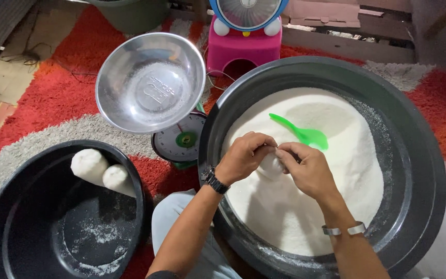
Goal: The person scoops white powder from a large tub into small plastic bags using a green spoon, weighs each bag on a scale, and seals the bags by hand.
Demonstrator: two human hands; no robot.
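Both hands meet over the big dark basin point(424, 170) of white powder point(305, 206); left hand point(244, 156) and right hand point(308, 169) pinch a small clear bag point(271, 164) between pressed fingers; green scoop point(303, 133) lies just beyond.

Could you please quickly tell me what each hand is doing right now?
Left hand: closed, pinching a small clear plastic bag.
Right hand: closed, pinching the same bag.
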